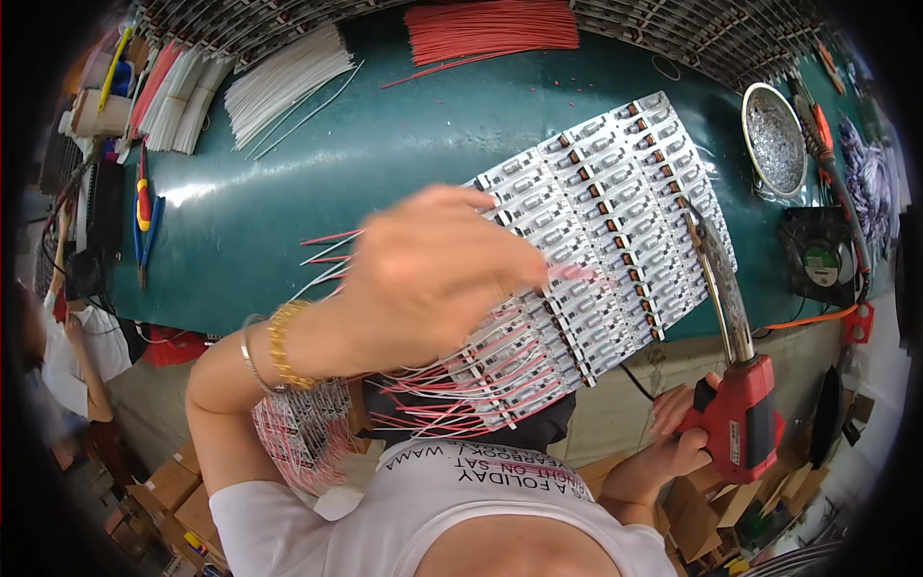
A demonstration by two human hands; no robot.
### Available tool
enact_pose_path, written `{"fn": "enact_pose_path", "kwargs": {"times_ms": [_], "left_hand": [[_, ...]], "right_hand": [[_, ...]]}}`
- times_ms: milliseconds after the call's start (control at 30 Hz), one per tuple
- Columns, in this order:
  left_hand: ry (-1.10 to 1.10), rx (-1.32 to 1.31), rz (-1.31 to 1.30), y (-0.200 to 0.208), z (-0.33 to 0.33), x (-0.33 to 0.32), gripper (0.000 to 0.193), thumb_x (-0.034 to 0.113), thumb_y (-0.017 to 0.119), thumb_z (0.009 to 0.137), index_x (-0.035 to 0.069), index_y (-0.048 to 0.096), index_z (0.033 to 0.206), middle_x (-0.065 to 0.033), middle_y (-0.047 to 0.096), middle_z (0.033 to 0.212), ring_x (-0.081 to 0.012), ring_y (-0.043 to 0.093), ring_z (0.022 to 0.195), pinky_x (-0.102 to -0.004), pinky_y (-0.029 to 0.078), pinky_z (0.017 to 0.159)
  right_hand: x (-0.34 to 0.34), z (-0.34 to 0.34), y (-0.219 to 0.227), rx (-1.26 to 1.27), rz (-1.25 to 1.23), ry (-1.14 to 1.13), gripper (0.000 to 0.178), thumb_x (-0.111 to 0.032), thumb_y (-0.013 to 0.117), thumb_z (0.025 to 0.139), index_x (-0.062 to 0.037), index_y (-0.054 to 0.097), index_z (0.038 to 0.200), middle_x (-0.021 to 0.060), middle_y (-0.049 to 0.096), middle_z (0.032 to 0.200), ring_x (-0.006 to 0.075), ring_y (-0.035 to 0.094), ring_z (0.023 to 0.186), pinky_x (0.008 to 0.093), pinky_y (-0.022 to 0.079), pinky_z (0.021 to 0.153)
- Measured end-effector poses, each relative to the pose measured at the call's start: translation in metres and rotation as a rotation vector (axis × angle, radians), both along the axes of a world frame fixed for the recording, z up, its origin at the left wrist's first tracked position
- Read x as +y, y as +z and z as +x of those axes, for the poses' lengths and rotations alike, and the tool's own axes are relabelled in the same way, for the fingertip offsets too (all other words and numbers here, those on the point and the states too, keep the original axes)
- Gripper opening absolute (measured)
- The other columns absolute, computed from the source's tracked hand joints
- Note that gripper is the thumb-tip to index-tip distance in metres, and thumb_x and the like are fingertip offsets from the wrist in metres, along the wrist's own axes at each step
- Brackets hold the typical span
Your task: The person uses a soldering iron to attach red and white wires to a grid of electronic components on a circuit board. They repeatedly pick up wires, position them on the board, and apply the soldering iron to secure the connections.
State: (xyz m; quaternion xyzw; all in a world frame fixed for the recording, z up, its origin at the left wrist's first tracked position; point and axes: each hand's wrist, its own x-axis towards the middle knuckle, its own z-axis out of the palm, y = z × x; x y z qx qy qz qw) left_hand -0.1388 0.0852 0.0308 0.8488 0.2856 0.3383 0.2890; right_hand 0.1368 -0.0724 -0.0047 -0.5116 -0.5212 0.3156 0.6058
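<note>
A large sheet of small grey-white circuit boards (615,207) lies at a slant over the table's near edge. Red and white wires (481,385) fan out leftward from its lower left part. Blurred by motion, my left hand (433,274) is closed above the sheet's left side. Red and white wire ends (327,258) stick out behind it, and a pinkish smear shows at its fingertips. My right hand (685,423) grips the red and black handle of a soldering gun (740,413). Its long metal tube points up, with the tip over the sheet's right side.
Bundles of red wires (490,34) and white wires (288,82) lie at the back of the green table (240,207). A metal bowl (774,139) and a small black fan (819,258) stand at right. Pliers (144,216) lie at left. Another person (87,346) sits at far left.
</note>
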Motion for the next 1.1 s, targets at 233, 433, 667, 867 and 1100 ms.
{"fn": "enact_pose_path", "kwargs": {"times_ms": [233,433,667,867,1100], "left_hand": [[0.310,-0.028,-0.633,0.000,-0.008,0.047,0.007,0.004,0.060,0.082,-0.002,0.059,0.078,-0.0062,0.064,0.068,-0.0076,0.059,0.063,-0.0207,0.045,0.055],[0.319,0.064,-0.340,-0.029,0.011,0.050,0.014,0.010,0.064,0.081,0.001,0.057,0.072,-0.0023,0.056,0.058,-0.0074,0.043,0.049,-0.0239,0.034,0.047],[0.382,0.092,-0.065,-0.042,0.020,0.047,0.015,0.013,0.066,0.079,0.005,0.056,0.071,-0.0020,0.052,0.063,-0.0143,0.044,0.061,-0.0291,0.032,0.067],[0.353,0.171,0.025,-0.043,0.026,0.049,0.013,0.010,0.064,0.079,0.006,0.054,0.072,-0.0020,0.052,0.067,-0.0188,0.046,0.066,-0.0320,0.031,0.069],[0.341,0.191,0.049,-0.043,0.027,0.049,0.014,0.011,0.064,0.079,0.006,0.052,0.072,-0.0035,0.051,0.068,-0.0204,0.046,0.067,-0.0337,0.031,0.069]], "right_hand": [[0.036,-0.034,0.029,-0.190,-0.087,-0.060,0.077,-0.051,0.056,0.083,0.0143,0.038,0.120,0.0010,0.045,0.050,0.0100,0.042,0.039,0.0225,0.035,0.042],[0.045,-0.052,0.029,-0.001,-0.279,-0.136,0.082,-0.055,0.056,0.081,0.0143,0.037,0.120,-0.0005,0.043,0.047,0.0081,0.039,0.036,0.0221,0.034,0.039],[0.042,-0.055,0.025,0.088,-0.322,-0.081,0.077,-0.054,0.053,0.084,0.0128,0.037,0.117,-0.0001,0.041,0.044,0.0089,0.038,0.034,0.0226,0.032,0.037],[0.044,-0.052,0.024,0.111,-0.371,-0.092,0.069,-0.052,0.055,0.084,0.0113,0.041,0.107,0.0009,0.042,0.044,0.0095,0.038,0.034,0.0232,0.032,0.037],[0.043,-0.050,0.018,0.116,-0.355,-0.114,0.067,-0.050,0.059,0.081,0.0104,0.042,0.104,0.0015,0.042,0.046,0.0097,0.039,0.035,0.0225,0.031,0.036]]}}
